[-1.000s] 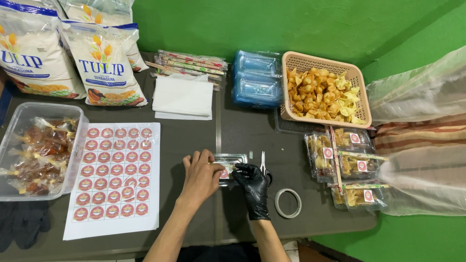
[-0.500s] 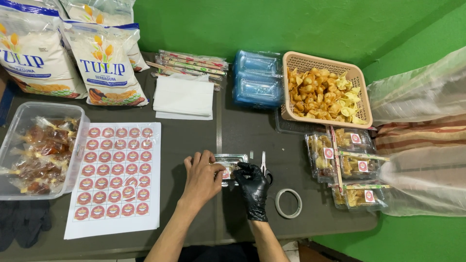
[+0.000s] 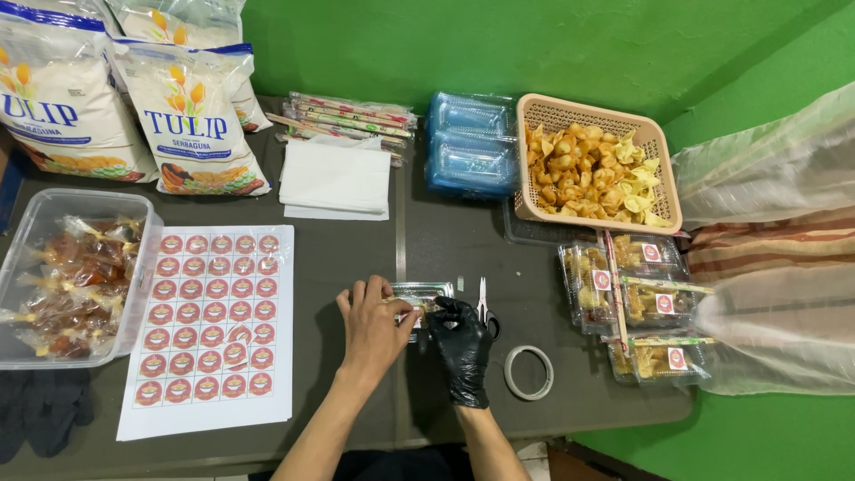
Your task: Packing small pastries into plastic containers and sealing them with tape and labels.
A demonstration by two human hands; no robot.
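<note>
- The bare left hand [image 3: 372, 325] lies knuckles-up on the dark table [image 3: 445, 240], its fingers curled onto the near left edge of a small clear plastic box [image 3: 420, 295] in front of the person.
- The black-gloved right hand [image 3: 460, 343] pinches the box's right side, fingers bent.
- Neither hand has shifted noticeably from half a second ago.
- Small scissors [image 3: 484, 307] and a tape ring [image 3: 528, 372] lie just right; a glossy sheet of round red stickers [image 3: 209, 325] lies left.
</note>
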